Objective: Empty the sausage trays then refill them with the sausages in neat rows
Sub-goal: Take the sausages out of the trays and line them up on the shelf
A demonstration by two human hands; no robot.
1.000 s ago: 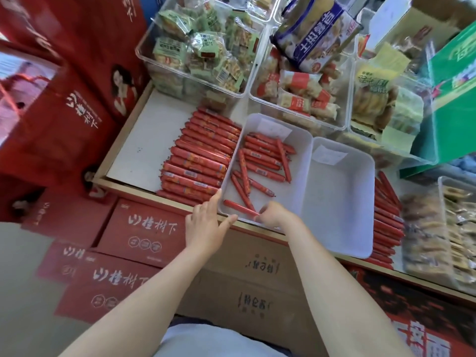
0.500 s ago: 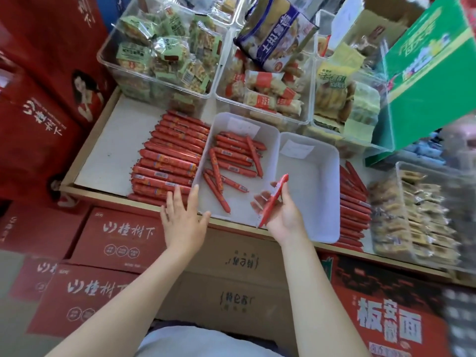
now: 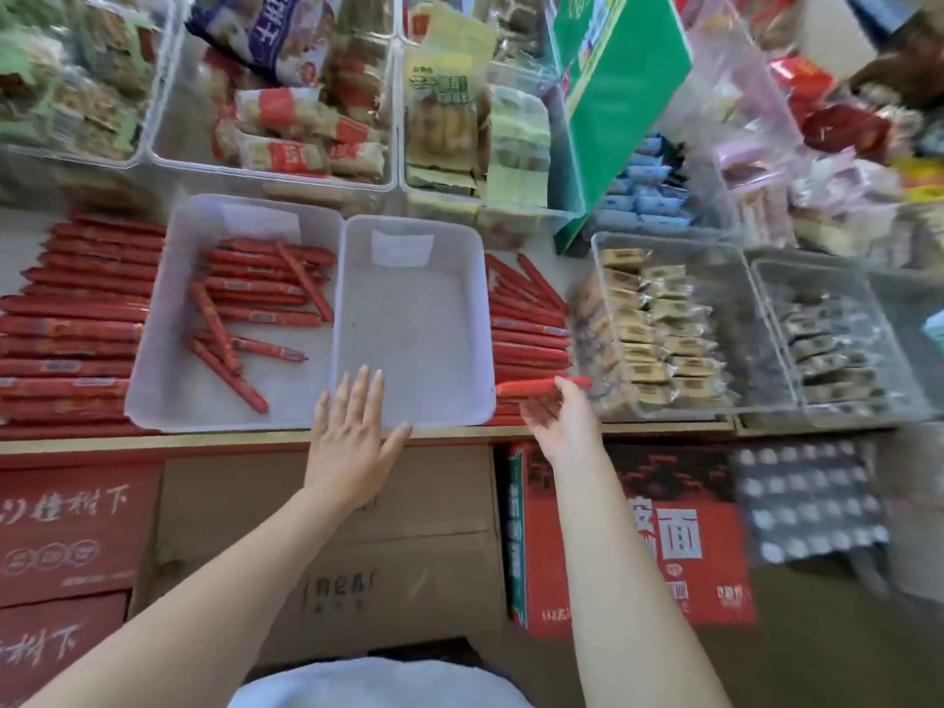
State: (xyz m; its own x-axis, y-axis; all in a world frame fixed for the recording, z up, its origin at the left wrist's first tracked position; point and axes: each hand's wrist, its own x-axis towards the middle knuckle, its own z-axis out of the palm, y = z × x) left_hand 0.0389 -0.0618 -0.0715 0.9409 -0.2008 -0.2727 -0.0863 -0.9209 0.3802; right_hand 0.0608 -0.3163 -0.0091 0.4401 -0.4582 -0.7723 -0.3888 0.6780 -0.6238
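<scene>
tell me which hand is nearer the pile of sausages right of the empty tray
Right. The right hand is over that pile; the left hand rests at the empty tray.

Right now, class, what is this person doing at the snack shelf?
A person is emptying two white trays. The right hand holds one red sausage over the pile right of the empty tray. The left hand rests flat on that tray's near rim. The left tray holds loose sausages; more lie in rows beside it.
</scene>
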